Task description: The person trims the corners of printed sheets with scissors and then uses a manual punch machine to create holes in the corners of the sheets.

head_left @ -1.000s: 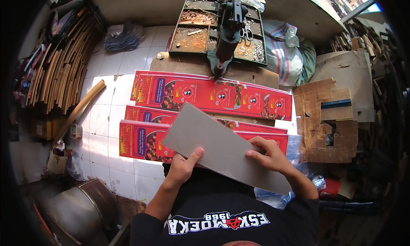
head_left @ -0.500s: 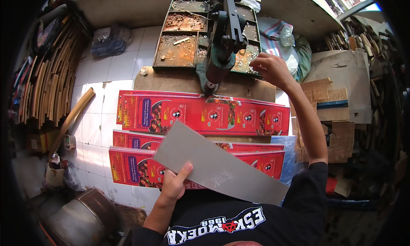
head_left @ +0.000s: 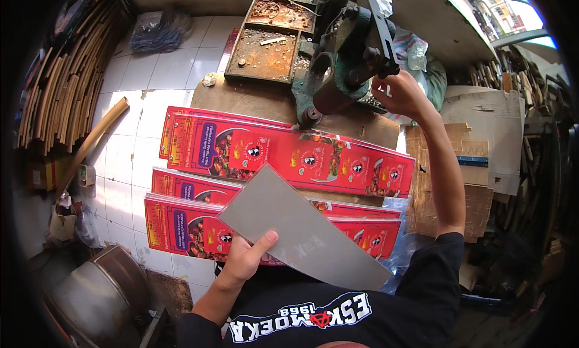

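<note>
My left hand point(head_left: 248, 255) grips the lower left edge of a flat grey panel point(head_left: 301, 227), thumb on top and fingers underneath. The panel slants over stacks of long red printed panels point(head_left: 166, 224); another red stack point(head_left: 280, 150) lies just beyond it, at the foot of a dark green hand press point(head_left: 335, 91). Right of the press, my right hand point(head_left: 405, 95) is closed above a compartment tray point(head_left: 265, 52), partly behind the press lever. Something small and pale shows at its fingertips, too small to name.
A brown board point(head_left: 235, 100) lies under the press. Cardboard sheets point(head_left: 446, 185) lie at the right, and thin boards point(head_left: 78, 94) stand stacked at the left. A metal drum point(head_left: 102, 293) is at the lower left, near a curved tan strip point(head_left: 99, 137).
The view has shifted, so the press appears larger and further right. My right hand's fingers have curled together over the tray, with a pale bit now showing. My left hand keeps hold of the grey panel.
</note>
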Demonstrator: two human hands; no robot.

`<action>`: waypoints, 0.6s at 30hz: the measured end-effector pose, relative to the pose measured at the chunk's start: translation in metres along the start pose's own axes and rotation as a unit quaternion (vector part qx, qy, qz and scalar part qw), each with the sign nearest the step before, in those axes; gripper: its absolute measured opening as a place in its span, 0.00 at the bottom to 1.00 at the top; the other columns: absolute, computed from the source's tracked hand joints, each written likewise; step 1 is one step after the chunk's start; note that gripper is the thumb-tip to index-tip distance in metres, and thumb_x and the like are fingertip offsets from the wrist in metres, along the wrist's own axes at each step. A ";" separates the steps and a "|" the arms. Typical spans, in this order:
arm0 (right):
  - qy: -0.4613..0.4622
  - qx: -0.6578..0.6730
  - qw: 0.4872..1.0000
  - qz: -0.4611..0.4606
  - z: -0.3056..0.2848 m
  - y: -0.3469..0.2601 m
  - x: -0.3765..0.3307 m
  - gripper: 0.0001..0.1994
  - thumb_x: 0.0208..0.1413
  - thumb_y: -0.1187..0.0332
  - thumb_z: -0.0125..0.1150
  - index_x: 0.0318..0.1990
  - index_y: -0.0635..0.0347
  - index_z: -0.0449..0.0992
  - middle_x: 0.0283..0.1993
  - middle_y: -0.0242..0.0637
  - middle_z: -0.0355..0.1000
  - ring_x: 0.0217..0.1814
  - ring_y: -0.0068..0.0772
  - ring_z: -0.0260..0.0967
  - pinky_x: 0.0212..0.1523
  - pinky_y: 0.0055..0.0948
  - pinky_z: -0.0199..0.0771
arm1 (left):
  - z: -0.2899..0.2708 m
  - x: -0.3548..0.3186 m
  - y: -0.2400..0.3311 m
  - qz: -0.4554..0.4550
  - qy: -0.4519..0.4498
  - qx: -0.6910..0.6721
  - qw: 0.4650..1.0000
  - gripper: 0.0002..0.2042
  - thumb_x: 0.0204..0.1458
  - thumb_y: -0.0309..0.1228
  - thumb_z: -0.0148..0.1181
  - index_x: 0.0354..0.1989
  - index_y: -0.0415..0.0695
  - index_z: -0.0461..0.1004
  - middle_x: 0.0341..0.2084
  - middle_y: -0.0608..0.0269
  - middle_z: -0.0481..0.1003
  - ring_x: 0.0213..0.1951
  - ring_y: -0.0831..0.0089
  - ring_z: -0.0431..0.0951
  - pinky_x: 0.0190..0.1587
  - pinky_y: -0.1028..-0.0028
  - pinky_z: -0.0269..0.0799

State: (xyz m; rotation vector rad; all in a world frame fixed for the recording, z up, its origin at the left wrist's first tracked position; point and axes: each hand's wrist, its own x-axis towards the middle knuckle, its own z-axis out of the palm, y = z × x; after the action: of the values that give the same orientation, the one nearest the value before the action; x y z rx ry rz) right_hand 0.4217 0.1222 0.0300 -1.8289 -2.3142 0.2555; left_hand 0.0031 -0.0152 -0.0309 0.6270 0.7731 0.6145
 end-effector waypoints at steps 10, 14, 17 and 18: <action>0.073 0.457 0.880 0.109 0.066 -0.076 -0.011 0.07 0.50 0.79 0.67 0.36 0.69 0.77 0.37 0.35 0.78 0.41 0.21 0.75 0.45 0.23 0.77 | 0.001 -0.001 0.004 0.039 -0.021 0.008 0.999 0.18 0.58 0.30 0.58 0.54 0.35 0.68 0.46 0.59 0.74 0.49 0.74 0.72 0.53 0.71 0.67; 0.089 0.462 0.879 0.080 0.061 -0.092 -0.001 0.13 0.47 0.79 0.70 0.41 0.68 0.77 0.39 0.37 0.78 0.43 0.24 0.76 0.49 0.27 0.76 | 0.001 -0.001 0.004 0.044 -0.031 0.015 0.998 0.18 0.58 0.30 0.58 0.54 0.35 0.68 0.46 0.59 0.74 0.49 0.74 0.72 0.53 0.71 0.67; 0.068 0.454 0.883 0.098 0.059 -0.094 -0.001 0.12 0.47 0.79 0.71 0.40 0.67 0.77 0.37 0.36 0.78 0.42 0.24 0.76 0.48 0.27 0.76 | 0.002 -0.001 0.005 0.052 -0.031 0.013 0.998 0.18 0.58 0.30 0.58 0.54 0.36 0.68 0.46 0.59 0.74 0.49 0.74 0.72 0.53 0.71 0.68; 0.067 0.456 0.882 0.098 0.059 -0.095 0.000 0.11 0.47 0.78 0.71 0.39 0.66 0.77 0.37 0.35 0.77 0.42 0.23 0.75 0.47 0.26 0.76 | 0.002 -0.001 0.005 0.056 -0.028 0.012 0.998 0.18 0.58 0.30 0.58 0.54 0.36 0.68 0.46 0.59 0.74 0.49 0.74 0.72 0.53 0.71 0.68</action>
State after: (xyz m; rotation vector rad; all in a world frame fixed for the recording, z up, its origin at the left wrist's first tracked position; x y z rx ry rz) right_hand 0.3174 0.0994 -0.0041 -1.4726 -1.4668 1.0062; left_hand 0.0031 -0.0133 -0.0258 0.7093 0.6963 0.6875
